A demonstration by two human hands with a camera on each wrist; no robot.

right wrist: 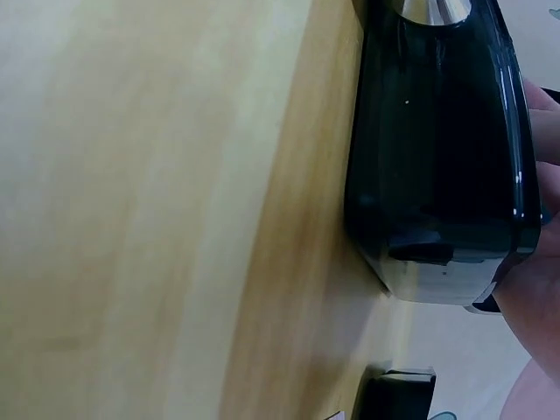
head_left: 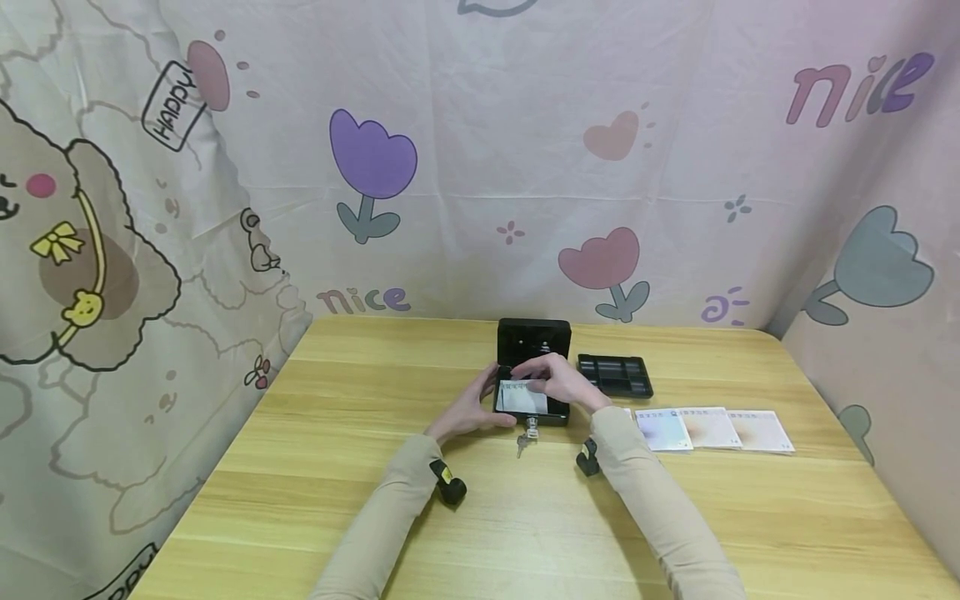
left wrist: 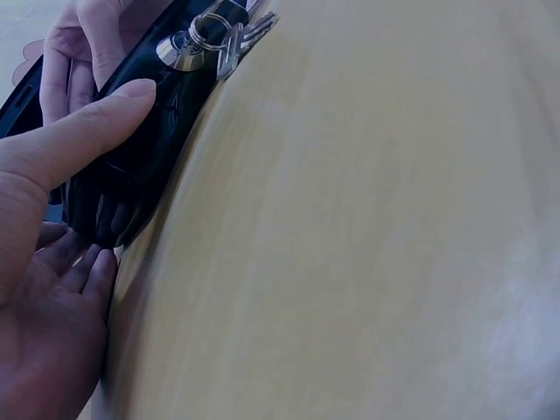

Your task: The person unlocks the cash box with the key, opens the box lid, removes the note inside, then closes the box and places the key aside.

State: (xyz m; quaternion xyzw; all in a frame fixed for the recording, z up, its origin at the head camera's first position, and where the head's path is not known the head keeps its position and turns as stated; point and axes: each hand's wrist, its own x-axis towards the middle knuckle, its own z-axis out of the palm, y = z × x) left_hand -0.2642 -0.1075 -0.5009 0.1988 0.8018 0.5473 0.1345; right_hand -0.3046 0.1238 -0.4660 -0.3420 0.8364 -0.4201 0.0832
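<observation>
A small black cash box point(head_left: 556, 414) stands on the table with its lid point(head_left: 533, 335) raised and a pale banknote point(head_left: 522, 398) lying inside. My left hand point(head_left: 471, 407) holds the box by its left front corner. In the left wrist view, the left thumb point(left wrist: 122, 107) lies against the front and the fingers touch the side. My right hand point(head_left: 561, 382) reaches over the box's right side, its extended fingers down inside at the banknote. Keys point(left wrist: 245, 44) on a ring hang from the front lock. The right wrist view shows the box's front close up, with right-hand fingers point(right wrist: 547, 140) behind its rim.
To the right of the box lies a black compartment tray point(head_left: 615, 377). Nearer me, several banknote stacks sit in a row, among them a bluish stack point(head_left: 663, 430) and an orange-tinted stack point(head_left: 761, 432). A printed cloth point(head_left: 465, 167) hangs behind the table.
</observation>
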